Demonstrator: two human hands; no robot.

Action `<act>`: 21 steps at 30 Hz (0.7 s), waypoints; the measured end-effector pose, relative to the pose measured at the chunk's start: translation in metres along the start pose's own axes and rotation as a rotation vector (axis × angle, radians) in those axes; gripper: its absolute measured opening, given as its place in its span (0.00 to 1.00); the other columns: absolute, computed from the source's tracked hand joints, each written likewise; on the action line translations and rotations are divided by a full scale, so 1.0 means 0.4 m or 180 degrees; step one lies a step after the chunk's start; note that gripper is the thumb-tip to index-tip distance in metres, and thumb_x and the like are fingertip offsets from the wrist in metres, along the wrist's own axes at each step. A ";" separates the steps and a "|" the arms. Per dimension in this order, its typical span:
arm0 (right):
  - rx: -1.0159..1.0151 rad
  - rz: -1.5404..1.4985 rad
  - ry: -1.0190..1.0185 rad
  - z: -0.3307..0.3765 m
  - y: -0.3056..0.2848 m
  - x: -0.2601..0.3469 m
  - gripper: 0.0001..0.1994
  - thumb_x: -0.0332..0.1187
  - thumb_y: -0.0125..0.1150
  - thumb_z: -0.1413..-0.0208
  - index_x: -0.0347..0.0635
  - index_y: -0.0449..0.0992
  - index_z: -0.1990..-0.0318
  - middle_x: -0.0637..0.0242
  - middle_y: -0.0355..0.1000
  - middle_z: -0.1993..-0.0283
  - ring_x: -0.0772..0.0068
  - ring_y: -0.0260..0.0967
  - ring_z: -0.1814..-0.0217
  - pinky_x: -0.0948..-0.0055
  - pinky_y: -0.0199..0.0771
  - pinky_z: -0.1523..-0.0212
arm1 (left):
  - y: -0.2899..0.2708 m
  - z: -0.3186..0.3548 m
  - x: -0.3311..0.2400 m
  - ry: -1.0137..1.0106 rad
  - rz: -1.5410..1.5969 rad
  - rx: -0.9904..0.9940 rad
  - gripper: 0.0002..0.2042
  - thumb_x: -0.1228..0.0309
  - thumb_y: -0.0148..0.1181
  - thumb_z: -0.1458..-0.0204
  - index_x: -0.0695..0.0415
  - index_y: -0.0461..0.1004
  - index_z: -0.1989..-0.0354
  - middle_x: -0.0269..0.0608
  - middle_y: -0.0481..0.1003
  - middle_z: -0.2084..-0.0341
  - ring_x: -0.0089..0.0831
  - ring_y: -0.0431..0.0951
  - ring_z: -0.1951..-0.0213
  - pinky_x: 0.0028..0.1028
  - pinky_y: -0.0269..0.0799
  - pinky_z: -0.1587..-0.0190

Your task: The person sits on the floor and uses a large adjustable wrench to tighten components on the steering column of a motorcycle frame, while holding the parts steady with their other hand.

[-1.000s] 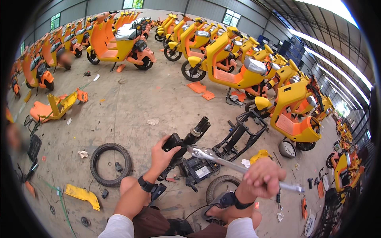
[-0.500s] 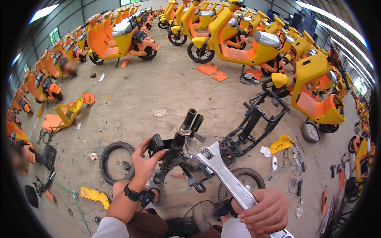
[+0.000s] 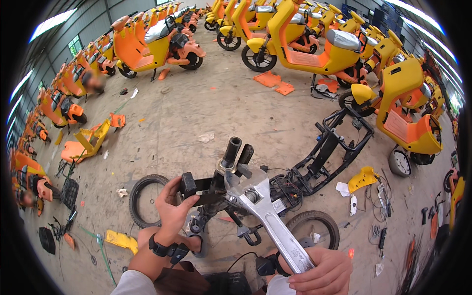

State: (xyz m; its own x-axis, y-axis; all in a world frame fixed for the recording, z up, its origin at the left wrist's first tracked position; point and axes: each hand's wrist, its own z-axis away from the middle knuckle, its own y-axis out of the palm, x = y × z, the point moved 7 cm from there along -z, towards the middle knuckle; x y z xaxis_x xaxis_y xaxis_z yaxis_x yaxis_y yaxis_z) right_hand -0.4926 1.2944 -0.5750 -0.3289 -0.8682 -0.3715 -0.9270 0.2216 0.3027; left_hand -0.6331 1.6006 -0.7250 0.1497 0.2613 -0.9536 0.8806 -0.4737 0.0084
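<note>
A stripped black scooter frame [image 3: 339, 142] lies in front of me, its steering tube [image 3: 231, 153] standing up at the near end. Around the tube sits a metallic ring nut [image 3: 223, 169]. My left hand [image 3: 169, 209] is closed on a black block-shaped bracket [image 3: 188, 184] joined to the front of the tube, thumb below and fingers behind. In my right hand [image 3: 322, 270] is the handle of a large silver adjustable wrench [image 3: 275, 226]. Its jaws are at the tube, close beside the ring nut; whether they grip it I cannot tell.
Loose tyres [image 3: 142, 201] lie on both sides of the frame. Yellow and orange body panels [image 3: 88, 142], cables and hand tools [image 3: 382, 236] are scattered over the concrete floor. Rows of yellow-orange scooters [image 3: 314, 54] stand at the back and both sides. Another person [image 3: 93, 81] is at far left.
The view has shifted, so the background sits farther right. The wrench jaws have come closer in against the tube near the ring nut. Both hands keep their holds.
</note>
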 end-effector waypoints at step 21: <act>0.0401 0.0136 -0.0214 0.125 0.071 0.042 0.09 0.28 0.63 0.50 0.35 0.73 0.78 0.65 0.68 0.86 0.73 0.69 0.87 0.74 0.76 0.85 | 0.008 -0.001 -0.013 0.0065 -0.0210 0.0073 0.28 0.85 0.66 0.57 0.71 0.66 0.44 0.54 0.73 0.48 0.37 0.74 0.46 0.33 0.65 0.40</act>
State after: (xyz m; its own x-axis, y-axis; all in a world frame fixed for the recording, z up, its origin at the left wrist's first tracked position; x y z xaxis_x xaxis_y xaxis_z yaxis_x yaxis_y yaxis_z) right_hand -0.5334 1.3083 -0.6164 -0.3761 -0.8260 -0.4199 -0.9257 0.3154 0.2086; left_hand -0.6309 1.5980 -0.7200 0.1011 0.3097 -0.9455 0.8784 -0.4740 -0.0613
